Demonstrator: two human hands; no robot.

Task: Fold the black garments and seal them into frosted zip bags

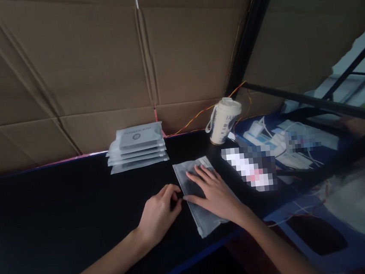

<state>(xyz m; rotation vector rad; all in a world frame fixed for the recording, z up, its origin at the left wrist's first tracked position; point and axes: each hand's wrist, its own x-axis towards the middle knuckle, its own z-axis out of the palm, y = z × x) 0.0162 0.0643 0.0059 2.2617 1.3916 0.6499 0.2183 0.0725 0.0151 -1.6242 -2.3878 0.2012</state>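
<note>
A frosted zip bag lies flat on the black tabletop, its zip strip running along the left side. Something dark shows faintly through the plastic. My right hand rests on top of the bag, open, fingers spread and palm down. Just left of the bag's zip edge is my left hand, its fingers curled in and the thumb close to the forefinger. Whether those fingertips hold anything, or touch the bag, I cannot make out. Further back sits a stack of similar frosted zip bags, the top one printed with dark lettering and a round logo.
A white lidded cup stands at the back right, near a thin red-yellow wire. A pixelated bright object lies right of the bag. Beyond a dark metal bar are white plugs and cables. A cardboard wall rises behind.
</note>
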